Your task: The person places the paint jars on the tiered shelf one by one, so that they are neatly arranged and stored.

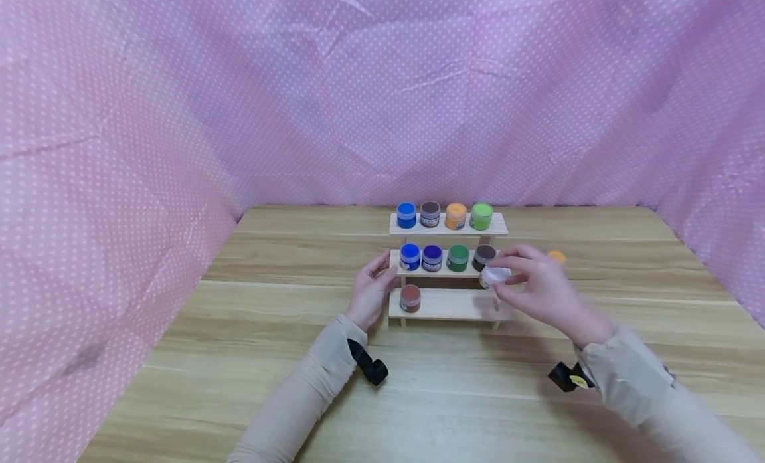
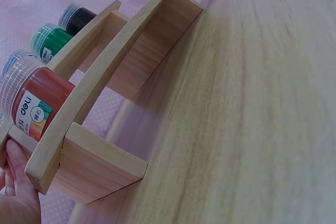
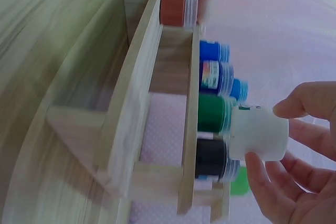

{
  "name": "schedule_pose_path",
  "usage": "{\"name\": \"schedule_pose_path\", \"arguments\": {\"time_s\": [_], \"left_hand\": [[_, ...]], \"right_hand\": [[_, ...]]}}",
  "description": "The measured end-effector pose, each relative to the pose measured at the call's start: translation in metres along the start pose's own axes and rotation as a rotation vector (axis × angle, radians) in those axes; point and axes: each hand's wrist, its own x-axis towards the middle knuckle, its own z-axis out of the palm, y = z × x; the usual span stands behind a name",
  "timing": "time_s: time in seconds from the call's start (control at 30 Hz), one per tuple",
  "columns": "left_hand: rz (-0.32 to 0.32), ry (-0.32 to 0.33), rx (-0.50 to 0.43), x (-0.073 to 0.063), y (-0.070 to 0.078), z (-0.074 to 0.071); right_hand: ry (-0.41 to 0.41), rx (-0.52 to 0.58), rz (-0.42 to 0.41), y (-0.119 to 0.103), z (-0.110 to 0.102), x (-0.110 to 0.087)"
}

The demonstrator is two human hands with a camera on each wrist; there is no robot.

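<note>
A three-tier wooden rack carries small paint jars with clear lids. My left hand grips the rack's left end around the middle tier. Between the thumb and fingers of my right hand is a white paint jar, held above the right end of the bottom tier, off the shelf. A reddish-brown paint jar stands at the left of that tier. The middle tier holds a blue jar, a violet jar, a green jar and a black-looking jar.
On the top tier stand another blue jar, a dark brown jar, an orange jar and a light green jar. Behind my right hand, an orange object is on the wooden table. Pink dotted cloth hangs around it.
</note>
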Motion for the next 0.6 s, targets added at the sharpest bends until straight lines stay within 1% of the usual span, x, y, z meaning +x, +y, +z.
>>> {"name": "schedule_pose_path", "arguments": {"time_s": [0.13,0.3,0.47,0.6], "left_hand": [[-0.002,0.002,0.002,-0.001,0.001,0.001],[0.006,0.001,0.008,-0.001,0.0,0.0],[-0.002,0.001,-0.006,-0.001,0.001,0.0],[-0.002,-0.004,-0.009,-0.001,0.001,0.0]], "right_hand": [[-0.044,0.048,0.039,-0.007,0.006,0.006],[-0.102,0.108,0.061,-0.013,0.017,0.01],[-0.154,0.096,0.051,-0.018,0.029,0.016],[-0.177,0.102,0.044,-0.022,0.038,0.02]]}}
